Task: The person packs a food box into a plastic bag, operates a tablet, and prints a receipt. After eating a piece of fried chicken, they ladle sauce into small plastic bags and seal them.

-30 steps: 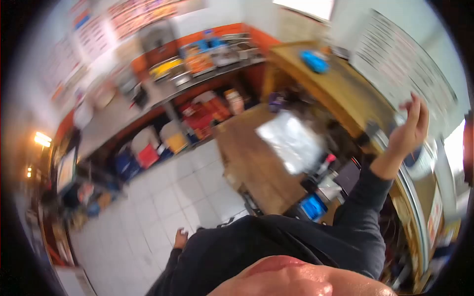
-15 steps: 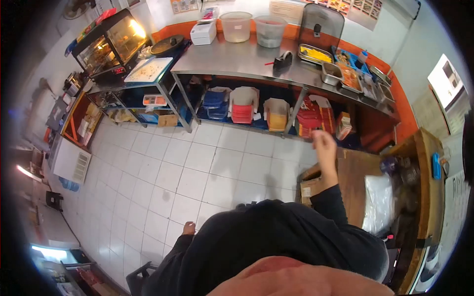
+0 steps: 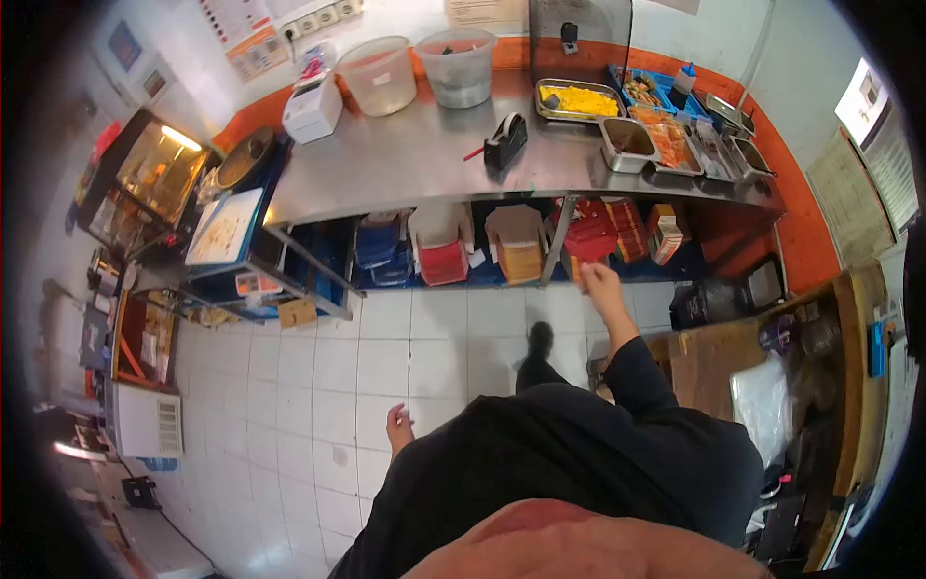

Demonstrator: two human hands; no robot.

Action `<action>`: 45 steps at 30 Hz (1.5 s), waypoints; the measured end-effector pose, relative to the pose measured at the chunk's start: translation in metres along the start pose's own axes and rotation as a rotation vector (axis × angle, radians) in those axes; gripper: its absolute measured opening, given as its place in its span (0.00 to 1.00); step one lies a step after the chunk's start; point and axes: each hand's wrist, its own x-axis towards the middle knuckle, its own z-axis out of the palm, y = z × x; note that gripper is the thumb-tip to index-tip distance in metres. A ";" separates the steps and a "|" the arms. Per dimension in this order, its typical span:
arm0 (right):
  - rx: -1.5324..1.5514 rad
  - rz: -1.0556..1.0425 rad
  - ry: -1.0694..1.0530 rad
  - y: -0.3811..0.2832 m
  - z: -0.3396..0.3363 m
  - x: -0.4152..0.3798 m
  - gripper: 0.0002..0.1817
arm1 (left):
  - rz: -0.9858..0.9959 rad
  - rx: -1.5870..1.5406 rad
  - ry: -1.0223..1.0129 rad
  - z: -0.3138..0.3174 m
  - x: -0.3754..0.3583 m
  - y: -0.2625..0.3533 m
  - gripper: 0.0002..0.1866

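Observation:
My right hand reaches out ahead of my body, its fingers curled and pressed together. Whatever they may hold is too small to make out. Past it, in the shelf under the counter, are red folded cartons. My left hand hangs low beside my body over the floor, with fingers loosely bent and a little apart; nothing shows in it. A steel counter stands in front of me, carrying a black tape dispenser and a steel tray of yellow food.
Clear plastic tubs and a white printer stand at the back. A steel pan sits at the counter's right. A wooden table is close on my right. White tiled floor lies between me and the counter.
I have stepped closer to the counter, and my view has turned somewhat left. One black shoe now shows ahead on the floor. My left hand has swung forward.

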 end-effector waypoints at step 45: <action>0.501 0.066 1.009 0.005 -0.066 0.271 0.08 | 2.219 0.750 -0.682 0.536 0.211 0.756 0.10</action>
